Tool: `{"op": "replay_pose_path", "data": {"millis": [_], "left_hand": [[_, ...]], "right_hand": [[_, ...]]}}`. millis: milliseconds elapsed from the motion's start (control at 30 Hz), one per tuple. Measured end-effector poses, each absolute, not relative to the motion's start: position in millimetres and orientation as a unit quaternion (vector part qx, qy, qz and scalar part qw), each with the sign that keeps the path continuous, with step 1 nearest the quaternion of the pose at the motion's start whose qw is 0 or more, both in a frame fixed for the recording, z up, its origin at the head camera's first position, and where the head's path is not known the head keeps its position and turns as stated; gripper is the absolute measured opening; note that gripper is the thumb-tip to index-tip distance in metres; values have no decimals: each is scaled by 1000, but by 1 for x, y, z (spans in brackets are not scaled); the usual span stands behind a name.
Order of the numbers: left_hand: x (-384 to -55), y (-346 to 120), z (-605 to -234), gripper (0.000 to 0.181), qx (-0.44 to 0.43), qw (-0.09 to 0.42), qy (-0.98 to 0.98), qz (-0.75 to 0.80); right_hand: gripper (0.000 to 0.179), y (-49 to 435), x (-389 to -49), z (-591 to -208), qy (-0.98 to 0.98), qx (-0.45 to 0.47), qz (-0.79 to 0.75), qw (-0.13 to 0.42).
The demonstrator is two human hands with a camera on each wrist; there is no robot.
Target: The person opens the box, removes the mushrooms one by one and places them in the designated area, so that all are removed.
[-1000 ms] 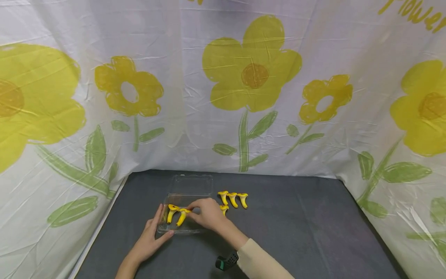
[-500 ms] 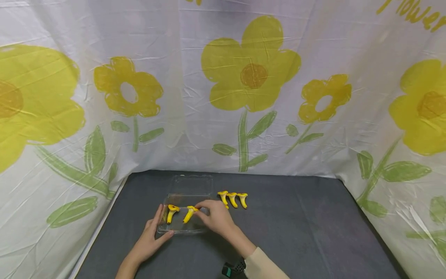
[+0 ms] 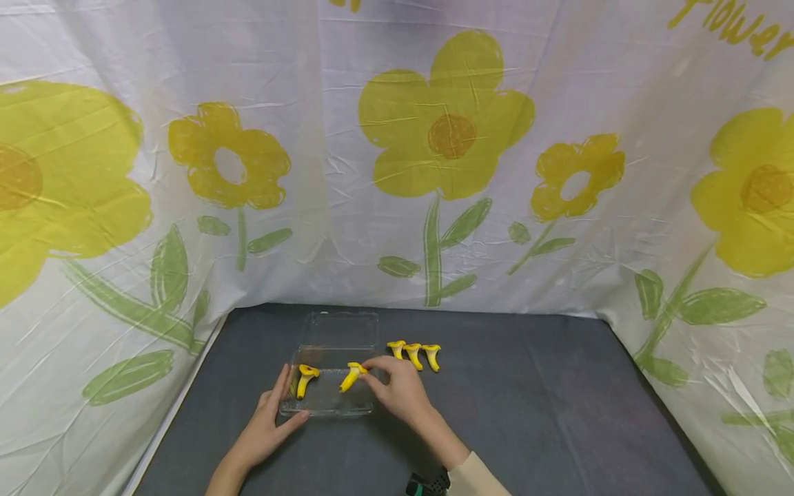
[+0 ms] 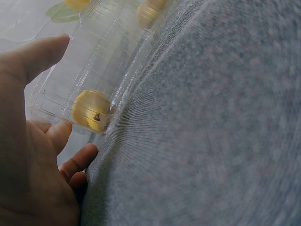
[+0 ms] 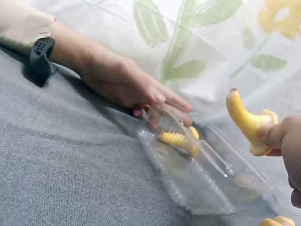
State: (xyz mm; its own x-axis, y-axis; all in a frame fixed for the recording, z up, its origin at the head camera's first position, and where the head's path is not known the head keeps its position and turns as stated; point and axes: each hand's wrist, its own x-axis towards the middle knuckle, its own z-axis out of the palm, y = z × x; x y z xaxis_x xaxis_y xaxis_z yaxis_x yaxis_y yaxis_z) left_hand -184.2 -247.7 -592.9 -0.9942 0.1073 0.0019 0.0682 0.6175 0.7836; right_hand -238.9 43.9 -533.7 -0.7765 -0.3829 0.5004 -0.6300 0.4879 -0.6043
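Observation:
A clear plastic box [image 3: 335, 403] lies with its lid [image 3: 344, 329] folded back. My left hand [image 3: 271, 420] holds its left front corner, thumb at the front wall and fingers along the left side. One yellow chanterelle-like mushroom [image 3: 306, 381] lies inside at the left, its stem end [image 4: 94, 110] showing through the wall in the left wrist view. My right hand [image 3: 402, 387] pinches another yellow mushroom [image 3: 352, 377] by its cap, over the right part of the box, stem pointing down-left. In the right wrist view this mushroom [image 5: 247, 122] is raised above the box.
Three more yellow mushrooms [image 3: 413, 355] lie in a row on the dark grey cloth [image 3: 527, 399], behind my right hand. One mushroom [image 5: 277, 221] shows at the right wrist view's bottom edge. A white curtain [image 3: 335, 234] with flowers hangs around the table.
My right hand has moved right with the pinched mushroom, away from the one at the box's left. A loose mushroom near the row is now hidden behind this hand. The left hand stays put.

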Motion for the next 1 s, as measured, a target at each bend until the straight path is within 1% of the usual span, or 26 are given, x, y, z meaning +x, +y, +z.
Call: {"op": "replay_pose_path", "data": {"millis": [233,433,633,767,1000], "left_hand": [[-185,-248,-593,107,44,25,897,440],[-185,-248,-594,108,44,22,897,438],[-185,-248,-594,107,50,11,898,438],[-185,-248,-594,107,53,10,897,438],[-185,-248,-595,106,58,4,897,438]], "right_hand": [[16,56,-238,-538,-840,263,452,144],[16,68,-236,-540,-843,232,463,148],[17,80,-235,-547,-847,192,473,146],[15,89,-235,-553,-849,179,471,157],[18,108,-237,-562,-854,165,460,180]]}}
